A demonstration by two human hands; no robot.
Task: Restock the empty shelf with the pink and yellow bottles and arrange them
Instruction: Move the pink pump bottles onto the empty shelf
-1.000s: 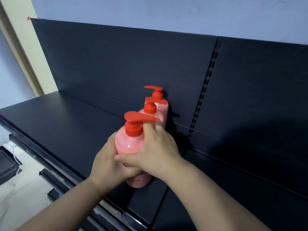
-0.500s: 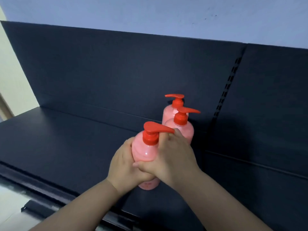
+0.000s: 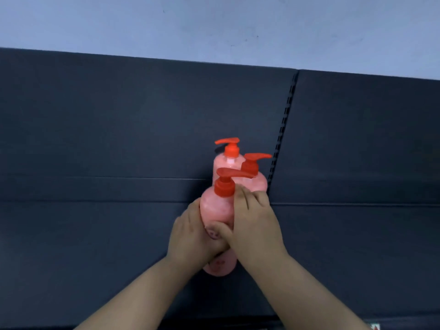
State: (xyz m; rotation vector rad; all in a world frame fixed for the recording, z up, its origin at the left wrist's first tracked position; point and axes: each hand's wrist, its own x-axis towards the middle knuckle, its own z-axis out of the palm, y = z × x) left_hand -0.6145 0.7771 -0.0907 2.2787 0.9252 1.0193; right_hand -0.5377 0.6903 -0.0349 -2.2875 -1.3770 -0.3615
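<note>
Dark shelf (image 3: 95, 246), dark back panel (image 3: 119, 115), pale wall (image 3: 214, 25) above. Three pink bottles with red pumps, in a row running toward the panel, left of the slotted upright (image 3: 283, 129). Front bottle (image 3: 215, 208) upright near the shelf's front edge. Left hand (image 3: 190, 234) grips its left side, right hand (image 3: 254, 225) wraps its right side, thumb across the front. Base probably on the shelf; blur makes it uncertain. Second bottle (image 3: 260, 184) just behind, third bottle (image 3: 225, 163) close to the panel.

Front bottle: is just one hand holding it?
No, the left hand and the right hand both grip the front bottle, one on each side.
</note>
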